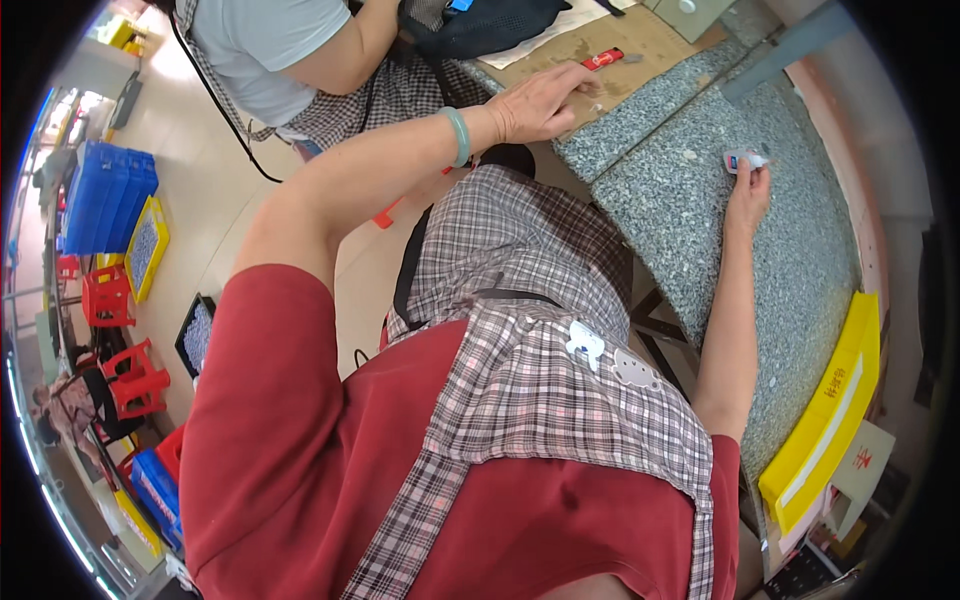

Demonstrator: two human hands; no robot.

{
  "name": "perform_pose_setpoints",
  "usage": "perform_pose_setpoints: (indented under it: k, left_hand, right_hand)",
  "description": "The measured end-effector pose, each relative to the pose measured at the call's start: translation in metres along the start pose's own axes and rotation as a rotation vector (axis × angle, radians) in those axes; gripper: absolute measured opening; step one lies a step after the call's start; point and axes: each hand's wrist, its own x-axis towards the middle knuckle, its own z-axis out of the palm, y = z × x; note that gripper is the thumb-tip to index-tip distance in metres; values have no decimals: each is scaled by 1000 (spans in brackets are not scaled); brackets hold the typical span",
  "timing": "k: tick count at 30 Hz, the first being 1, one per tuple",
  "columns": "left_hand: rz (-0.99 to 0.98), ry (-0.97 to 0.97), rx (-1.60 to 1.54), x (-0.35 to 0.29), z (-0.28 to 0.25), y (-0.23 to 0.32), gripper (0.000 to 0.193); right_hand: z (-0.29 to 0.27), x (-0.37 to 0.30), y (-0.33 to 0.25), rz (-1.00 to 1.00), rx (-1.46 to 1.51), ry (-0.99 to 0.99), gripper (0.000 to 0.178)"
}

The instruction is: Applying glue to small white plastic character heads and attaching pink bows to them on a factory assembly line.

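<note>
My right hand (748,200) is closed around a small white bottle with a printed label and a narrow tip (745,161), held over the speckled grey stone worktop (690,200). My left hand (540,104), with a pale green bangle (457,137) at its wrist, hovers at the edge of a brown board (640,85). Its fingers are bent but apart, and nothing shows between them. Just beyond those fingertips lies a red tool with a grey end (603,59), which looks like a cutter.
At the upper left a person in a checked apron (345,110) sits close to my left arm. A black mesh bag (490,28) rests at the board's far side. A yellow bin (825,415) stands along the worktop's right edge. Blue crates (105,200) and red stools (135,380) are on the floor.
</note>
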Motion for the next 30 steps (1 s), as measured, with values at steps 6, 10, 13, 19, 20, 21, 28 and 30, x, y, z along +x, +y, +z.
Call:
perform_pose_setpoints:
  k: [6,10,13,19,20,21,28,30]
  left_hand:
    - [-37,50,-140,-6,-2,11,44]
    - [-84,112,-206,2,-6,15,42]
    - [-173,169,-233,19,-8,16,42]
    - [94,73,402,85,24,-5,42]
    - [96,89,417,95,28,-12,42]
    - [71,78,393,102,35,-18,39]
    - [-110,-70,219,128,36,-27,18]
    - [-80,-2,264,146,23,-27,11]
  right_hand:
    - [-4,-6,12,-34,-64,19,21]
    - [-3,-8,7,3,-144,9,24]
    - [2,-5,-3,30,-151,-11,23]
    - [-1,-6,-4,49,-41,6,27]
    - [1,-6,-5,57,-23,9,28]
    - [1,-6,-7,46,-17,9,28]
    - [2,-7,-22,149,66,-8,29]
    - [0,-8,-19,201,144,-12,29]
